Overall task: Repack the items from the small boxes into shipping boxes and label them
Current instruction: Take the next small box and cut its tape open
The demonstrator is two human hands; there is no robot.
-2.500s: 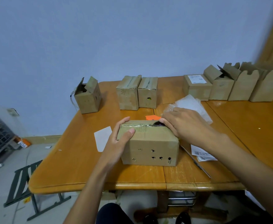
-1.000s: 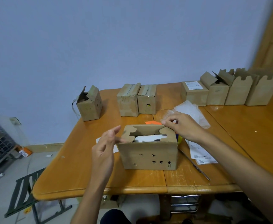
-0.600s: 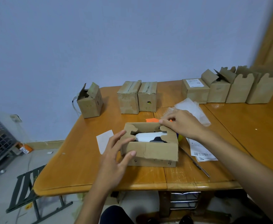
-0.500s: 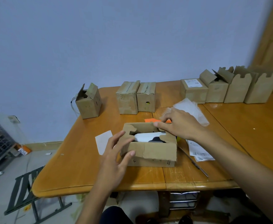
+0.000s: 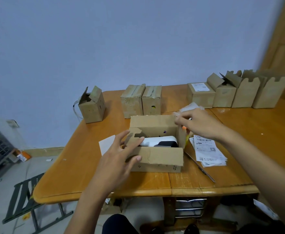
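Sitting front-centre on the worktop [image 5: 87, 174], the box [image 5: 157, 157] was open: back flap upright, front flap folded down outward, notched left flap half raised. An item [image 5: 158, 141], white with a dark end, lay inside toward the right wall.

Left hand [image 5: 119, 157]: grip wide, fingers spread and fairly straight, fingertips touching the left flap, thumb resting on the front flap, nothing held. Right hand [image 5: 199, 123]: grip narrow, fingertips pinched on the back flap's top right corner, wrist over the box's right wall.

A white slip [image 5: 107, 144] lay flat just left of the box, partly under the left hand. An orange bit [image 5: 183, 127] showed below the right hand, against the box's right wall; could not tell what it was. Wrap [image 5: 190, 106], clear and crumpled, lay behind the right hand. Labels [image 5: 207, 149] were stacked loosely just right of the box, printed side up. A thin metal tool [image 5: 200, 167] lay slanted between box and labels, tip toward the worktop's front edge.

Further back: left box [image 5: 92, 108] near the far left corner, flaps open. Two taped boxes [image 5: 133, 102] stood touching, behind the box. A labelled box [image 5: 200, 97] stood at back right, then three boxes [image 5: 244, 93] in a row beside it, flaps up. A folded chair [image 5: 25, 200] lay on the floor at left.
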